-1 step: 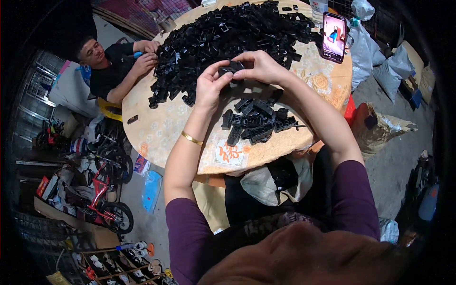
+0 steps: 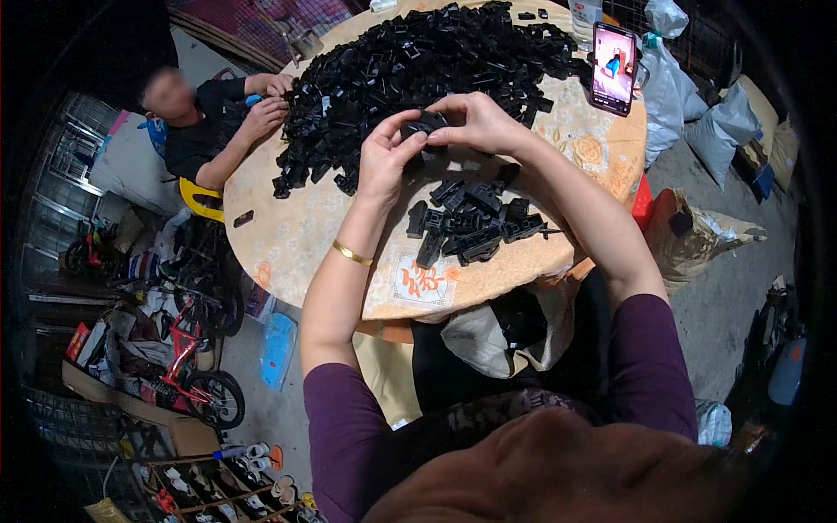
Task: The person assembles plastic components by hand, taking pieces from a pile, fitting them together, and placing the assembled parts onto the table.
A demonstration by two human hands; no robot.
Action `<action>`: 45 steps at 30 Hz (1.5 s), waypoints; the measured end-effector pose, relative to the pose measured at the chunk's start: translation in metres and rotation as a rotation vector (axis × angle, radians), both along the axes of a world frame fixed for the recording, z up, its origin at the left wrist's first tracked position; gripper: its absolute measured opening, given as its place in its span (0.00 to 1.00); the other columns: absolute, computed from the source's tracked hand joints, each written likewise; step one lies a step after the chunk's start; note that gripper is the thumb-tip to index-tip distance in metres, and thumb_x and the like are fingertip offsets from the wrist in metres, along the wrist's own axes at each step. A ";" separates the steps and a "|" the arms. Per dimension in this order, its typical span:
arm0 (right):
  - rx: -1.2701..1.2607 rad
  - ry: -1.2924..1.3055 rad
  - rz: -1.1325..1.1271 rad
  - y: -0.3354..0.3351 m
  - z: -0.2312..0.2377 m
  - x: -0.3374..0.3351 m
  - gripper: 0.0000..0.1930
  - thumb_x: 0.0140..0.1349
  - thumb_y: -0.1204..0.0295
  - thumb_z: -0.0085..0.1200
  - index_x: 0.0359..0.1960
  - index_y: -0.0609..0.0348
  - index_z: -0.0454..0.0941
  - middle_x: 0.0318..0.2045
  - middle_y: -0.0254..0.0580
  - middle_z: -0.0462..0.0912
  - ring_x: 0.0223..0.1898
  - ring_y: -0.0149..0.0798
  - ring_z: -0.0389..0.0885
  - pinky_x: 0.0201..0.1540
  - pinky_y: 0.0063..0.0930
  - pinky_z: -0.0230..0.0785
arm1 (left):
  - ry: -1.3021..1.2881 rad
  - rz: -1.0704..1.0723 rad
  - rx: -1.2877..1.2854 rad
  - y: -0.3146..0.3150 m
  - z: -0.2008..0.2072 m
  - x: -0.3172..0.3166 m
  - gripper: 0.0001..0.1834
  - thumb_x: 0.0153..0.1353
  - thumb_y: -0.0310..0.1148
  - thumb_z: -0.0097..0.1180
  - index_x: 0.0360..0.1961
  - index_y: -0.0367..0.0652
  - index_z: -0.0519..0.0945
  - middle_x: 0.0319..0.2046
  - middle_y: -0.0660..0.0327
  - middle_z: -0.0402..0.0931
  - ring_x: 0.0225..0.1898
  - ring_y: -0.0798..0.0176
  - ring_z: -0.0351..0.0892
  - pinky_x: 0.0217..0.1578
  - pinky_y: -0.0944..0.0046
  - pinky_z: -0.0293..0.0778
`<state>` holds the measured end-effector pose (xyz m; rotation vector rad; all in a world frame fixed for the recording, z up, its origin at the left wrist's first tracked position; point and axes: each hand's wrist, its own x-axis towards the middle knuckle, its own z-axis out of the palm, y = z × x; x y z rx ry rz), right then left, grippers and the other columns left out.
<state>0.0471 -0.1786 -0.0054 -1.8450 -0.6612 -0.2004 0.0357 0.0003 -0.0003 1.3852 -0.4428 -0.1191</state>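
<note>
A co-worker in black [image 2: 207,131] is at the left of the round, orange-clothed desk [image 2: 283,235]. The left hand [image 2: 384,155] and right hand [image 2: 476,125] together pinch a small black plastic piece [image 2: 422,125] near a large black plastic heap [image 2: 384,78]. A smaller black plastic cluster [image 2: 475,220] lies nearer; rightward stands a lit, rectangular phone [image 2: 613,70].

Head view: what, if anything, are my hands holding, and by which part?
A small black piece, gripped near its left side by the left hand and its right side by the right hand.
</note>
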 end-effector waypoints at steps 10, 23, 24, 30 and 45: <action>0.232 -0.112 0.025 0.002 0.004 -0.007 0.22 0.42 0.79 0.62 0.43 0.66 0.71 0.41 0.36 0.71 0.39 0.27 0.73 0.41 0.19 0.68 | -0.265 -0.013 -0.020 0.001 0.008 -0.005 0.20 0.47 0.18 0.56 0.44 0.34 0.68 0.40 0.59 0.71 0.39 0.70 0.71 0.40 0.73 0.70; 0.051 -0.365 0.004 -0.004 0.008 -0.009 0.13 0.44 0.76 0.61 0.32 0.66 0.74 0.27 0.35 0.75 0.29 0.25 0.72 0.30 0.17 0.66 | -0.348 0.085 0.067 -0.001 0.008 -0.007 0.15 0.46 0.19 0.58 0.38 0.37 0.75 0.28 0.66 0.74 0.27 0.78 0.69 0.30 0.79 0.67; 0.055 -0.357 0.007 -0.003 0.010 -0.011 0.13 0.44 0.76 0.61 0.32 0.66 0.74 0.27 0.35 0.75 0.29 0.25 0.72 0.30 0.17 0.66 | -0.345 0.102 0.062 0.000 0.007 -0.007 0.14 0.46 0.19 0.58 0.37 0.37 0.75 0.28 0.66 0.74 0.27 0.78 0.69 0.29 0.79 0.67; 0.231 -0.254 -0.261 -0.006 0.013 -0.005 0.11 0.49 0.68 0.57 0.30 0.64 0.77 0.28 0.40 0.79 0.28 0.29 0.75 0.30 0.22 0.67 | -0.179 0.022 0.215 0.009 0.010 0.004 0.18 0.51 0.24 0.55 0.45 0.37 0.70 0.33 0.65 0.72 0.33 0.75 0.70 0.34 0.75 0.69; 0.193 0.081 -0.112 -0.023 0.000 0.013 0.17 0.52 0.65 0.56 0.43 0.54 0.72 0.25 0.27 0.73 0.24 0.20 0.67 0.22 0.14 0.60 | -0.910 0.180 1.244 -0.008 -0.021 0.021 0.15 0.42 0.28 0.59 0.36 0.42 0.76 0.37 0.56 0.71 0.41 0.52 0.66 0.41 0.59 0.66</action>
